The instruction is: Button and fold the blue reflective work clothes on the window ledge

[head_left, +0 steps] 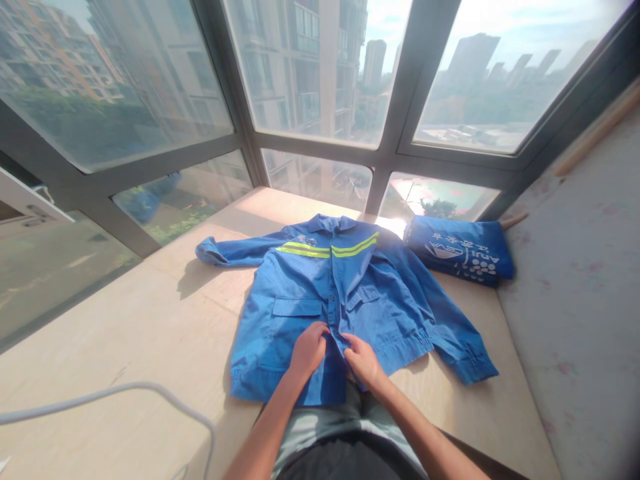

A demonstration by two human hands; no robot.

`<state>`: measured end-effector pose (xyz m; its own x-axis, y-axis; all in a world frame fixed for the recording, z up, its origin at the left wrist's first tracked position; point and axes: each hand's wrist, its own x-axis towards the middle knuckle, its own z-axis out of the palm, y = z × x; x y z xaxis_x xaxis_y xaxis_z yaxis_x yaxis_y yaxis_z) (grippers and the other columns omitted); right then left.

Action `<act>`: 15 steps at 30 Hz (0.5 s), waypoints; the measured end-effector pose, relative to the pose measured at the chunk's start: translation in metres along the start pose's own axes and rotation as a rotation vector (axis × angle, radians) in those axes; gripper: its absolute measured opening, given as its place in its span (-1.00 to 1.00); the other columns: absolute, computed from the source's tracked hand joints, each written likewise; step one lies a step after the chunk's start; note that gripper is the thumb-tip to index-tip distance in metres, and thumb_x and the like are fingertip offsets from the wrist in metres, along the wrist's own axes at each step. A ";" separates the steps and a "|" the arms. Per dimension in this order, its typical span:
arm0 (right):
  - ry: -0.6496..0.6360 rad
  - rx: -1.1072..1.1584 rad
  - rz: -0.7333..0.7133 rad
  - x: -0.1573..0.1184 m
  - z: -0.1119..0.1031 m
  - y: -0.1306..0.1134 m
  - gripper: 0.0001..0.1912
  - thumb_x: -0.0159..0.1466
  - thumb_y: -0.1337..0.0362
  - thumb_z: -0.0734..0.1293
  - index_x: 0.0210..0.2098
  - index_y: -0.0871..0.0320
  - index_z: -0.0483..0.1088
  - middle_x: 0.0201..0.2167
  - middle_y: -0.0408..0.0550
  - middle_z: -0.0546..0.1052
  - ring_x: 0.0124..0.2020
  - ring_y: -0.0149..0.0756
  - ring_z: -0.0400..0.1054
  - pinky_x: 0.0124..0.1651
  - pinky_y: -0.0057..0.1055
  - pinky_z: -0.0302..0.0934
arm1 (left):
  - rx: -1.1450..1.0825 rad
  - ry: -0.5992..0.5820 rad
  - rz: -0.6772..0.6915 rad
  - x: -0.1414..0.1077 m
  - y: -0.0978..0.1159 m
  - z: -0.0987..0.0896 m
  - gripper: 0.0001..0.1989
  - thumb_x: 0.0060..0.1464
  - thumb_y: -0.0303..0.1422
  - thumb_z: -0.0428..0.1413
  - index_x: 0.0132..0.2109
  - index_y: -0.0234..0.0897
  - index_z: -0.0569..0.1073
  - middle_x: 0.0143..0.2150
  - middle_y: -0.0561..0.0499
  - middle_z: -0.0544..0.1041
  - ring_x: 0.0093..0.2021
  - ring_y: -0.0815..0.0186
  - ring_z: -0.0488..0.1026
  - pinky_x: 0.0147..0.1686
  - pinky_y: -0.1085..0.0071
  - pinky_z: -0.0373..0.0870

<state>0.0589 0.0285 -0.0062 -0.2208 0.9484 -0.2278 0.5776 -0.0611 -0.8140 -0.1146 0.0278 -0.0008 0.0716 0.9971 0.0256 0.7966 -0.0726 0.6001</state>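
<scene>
A blue work jacket (295,280) with yellow reflective stripes lies spread front side up, its collar at the far end and its sleeves out to both sides. My left hand (311,347) pinches the front edge of the jacket near the lower middle. Just to its right, my right hand (361,357) grips the other front edge with thumb and fingers. Between the two hands runs the front placket, closed higher up and parted toward the hem. Small details at the fingertips are hidden.
On the right, by the papered wall (575,287), sits a folded blue cloth bundle (457,250) with white print. A white cable (150,387) curves over the pale wooden surface (150,320) at lower left. Framed windows (315,143) enclose the far side.
</scene>
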 end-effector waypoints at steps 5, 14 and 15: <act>0.028 -0.057 -0.023 -0.007 0.000 0.000 -0.46 0.20 0.32 0.17 0.13 0.25 0.47 -0.42 -0.08 0.60 -0.36 -0.24 0.47 -0.17 -0.37 0.33 | -0.020 0.091 -0.119 0.088 -0.005 -0.013 -0.66 0.23 -0.49 -0.03 0.11 -0.37 0.43 0.08 -0.25 0.50 0.10 0.12 0.45 0.15 0.19 0.32; 0.123 -0.220 -0.140 -0.019 0.002 -0.001 -0.53 0.30 0.31 0.13 0.12 0.10 0.45 -0.30 -0.05 0.62 -0.26 -0.21 0.52 -0.12 -0.37 0.33 | -0.200 -0.016 -0.224 0.205 0.005 -0.008 -0.66 0.17 -0.35 0.21 0.07 -0.37 0.44 -0.03 -0.18 0.52 -0.03 0.13 0.49 -0.02 0.13 0.45; 0.141 -0.267 -0.155 -0.020 0.004 -0.001 -0.52 0.31 0.30 0.12 0.17 0.08 0.41 -0.23 -0.03 0.62 -0.20 -0.20 0.52 -0.08 -0.37 0.33 | -0.242 -0.029 -0.199 0.209 0.006 -0.007 -0.66 0.23 -0.29 0.17 0.08 -0.36 0.43 0.01 -0.14 0.50 -0.03 0.16 0.49 -0.02 0.13 0.46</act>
<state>0.0601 0.0085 -0.0030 -0.2221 0.9748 -0.0207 0.7351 0.1534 -0.6604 -0.0995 0.2355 0.0141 -0.0513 0.9899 -0.1318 0.6307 0.1345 0.7643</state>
